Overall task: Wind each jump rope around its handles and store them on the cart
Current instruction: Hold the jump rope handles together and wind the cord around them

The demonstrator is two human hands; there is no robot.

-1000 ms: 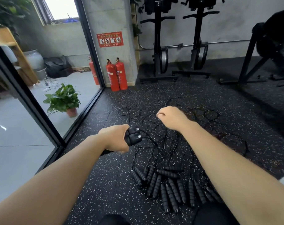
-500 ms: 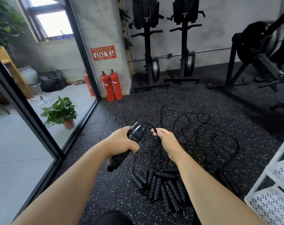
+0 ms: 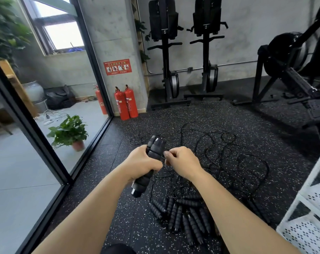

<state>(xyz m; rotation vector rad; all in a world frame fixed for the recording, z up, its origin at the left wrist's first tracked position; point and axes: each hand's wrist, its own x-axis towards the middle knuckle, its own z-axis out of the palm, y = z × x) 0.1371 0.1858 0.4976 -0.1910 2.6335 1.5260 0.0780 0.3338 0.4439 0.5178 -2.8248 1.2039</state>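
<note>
My left hand (image 3: 143,163) grips a pair of black foam jump-rope handles (image 3: 152,153), held together and tilted up to the right. Right beside them, my right hand (image 3: 181,160) pinches that rope's thin black cord (image 3: 164,149) close to the handles. On the speckled floor below lies a row of several more black handles (image 3: 181,215), their cords (image 3: 234,162) tangled in loops beyond. The white perforated cart (image 3: 309,220) stands at the right edge.
A glass wall with a black frame (image 3: 45,149) runs along the left, a potted plant (image 3: 69,132) behind it. Red fire extinguishers (image 3: 126,102) stand by the pillar. Upright exercise machines (image 3: 168,52) line the back wall, and a black machine (image 3: 298,70) stands far right.
My right hand came down from a raised fist and closed in on the handles, pinching the cord. My left hand tilted the handles upright. The view rose, showing the cart.
</note>
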